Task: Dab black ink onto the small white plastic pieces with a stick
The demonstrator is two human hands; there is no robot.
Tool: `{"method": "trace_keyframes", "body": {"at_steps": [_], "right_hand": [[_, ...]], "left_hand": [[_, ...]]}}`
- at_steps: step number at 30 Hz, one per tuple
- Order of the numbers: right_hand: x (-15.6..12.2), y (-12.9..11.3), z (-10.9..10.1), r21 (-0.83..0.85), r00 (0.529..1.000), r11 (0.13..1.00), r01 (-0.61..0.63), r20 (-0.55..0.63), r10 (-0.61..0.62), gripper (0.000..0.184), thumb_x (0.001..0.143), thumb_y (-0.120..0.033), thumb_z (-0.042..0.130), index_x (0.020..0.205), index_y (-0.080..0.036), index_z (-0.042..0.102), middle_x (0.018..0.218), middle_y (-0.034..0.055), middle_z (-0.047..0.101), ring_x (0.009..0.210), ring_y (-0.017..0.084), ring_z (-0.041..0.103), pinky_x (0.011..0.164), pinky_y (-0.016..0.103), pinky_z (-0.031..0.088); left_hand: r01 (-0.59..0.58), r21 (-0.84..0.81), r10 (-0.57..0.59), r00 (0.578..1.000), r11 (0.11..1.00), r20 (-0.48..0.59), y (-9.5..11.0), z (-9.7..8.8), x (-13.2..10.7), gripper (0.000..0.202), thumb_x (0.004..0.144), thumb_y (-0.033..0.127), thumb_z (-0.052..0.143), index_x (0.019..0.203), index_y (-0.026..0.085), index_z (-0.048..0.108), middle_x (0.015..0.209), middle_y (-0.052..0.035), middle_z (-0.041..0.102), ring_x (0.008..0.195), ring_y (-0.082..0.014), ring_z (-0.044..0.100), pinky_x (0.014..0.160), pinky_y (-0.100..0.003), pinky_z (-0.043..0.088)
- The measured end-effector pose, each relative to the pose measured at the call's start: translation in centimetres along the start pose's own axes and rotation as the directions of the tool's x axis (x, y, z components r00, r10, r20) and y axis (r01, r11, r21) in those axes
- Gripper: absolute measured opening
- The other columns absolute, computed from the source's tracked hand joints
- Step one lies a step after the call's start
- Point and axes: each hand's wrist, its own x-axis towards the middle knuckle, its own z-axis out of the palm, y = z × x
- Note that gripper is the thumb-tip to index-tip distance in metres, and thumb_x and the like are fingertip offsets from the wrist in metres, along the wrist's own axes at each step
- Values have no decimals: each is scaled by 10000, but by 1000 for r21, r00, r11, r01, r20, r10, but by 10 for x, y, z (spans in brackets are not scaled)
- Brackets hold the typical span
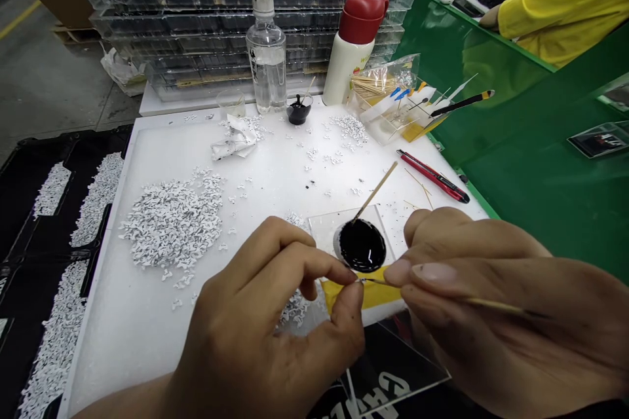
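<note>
Thumb and forefinger of my left hand (265, 321) are closed in a pinch on a tiny white piece (361, 280), mostly hidden by the fingertips. My right hand (521, 334) grips a thin wooden stick (496, 305), its fine dark tip at the piece. Just beyond the fingertips stands a small cup of black paint (363, 246) with another wooden stick (376, 191) leaning in it. The cup sits on a clear plate with yellow tape (381, 294) along its near side. Left of my left hand lies a heap of small white pieces (171, 226).
A clear bottle (268, 62), a red-capped flask (351, 46) and a small black-filled cup (299, 110) stand at the back before stacked trays (132, 26). A red utility knife (432, 175) lies right. Beyond the green partition (531, 163) is a person's yellow sleeve (560, 3).
</note>
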Motion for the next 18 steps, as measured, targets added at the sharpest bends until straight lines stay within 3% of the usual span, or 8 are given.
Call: {"method": "trace_keyframes", "body": {"at_steps": [4, 18], "right_hand": [[1, 0, 2, 33, 999, 998, 47, -14, -47, 175, 916, -273, 850, 1068, -246, 767, 787, -23, 695, 571, 84, 561, 459, 249, 490], [-5, 2, 9, 13, 997, 1000, 5, -81, -3, 136, 954, -383, 809, 1067, -314, 775, 729, -51, 651, 564, 84, 567, 505, 244, 521]], "left_hand": [[8, 7, -8, 1000, 1000, 7, 1, 0, 1, 134, 948, 85, 650, 948, 219, 655, 867, 42, 629, 753, -56, 626, 628, -171, 537], [5, -11, -5, 1000, 1000, 5, 0, 0, 1, 139, 944, 70, 635, 935, 207, 652, 858, 42, 615, 757, -52, 616, 640, -171, 524]]}}
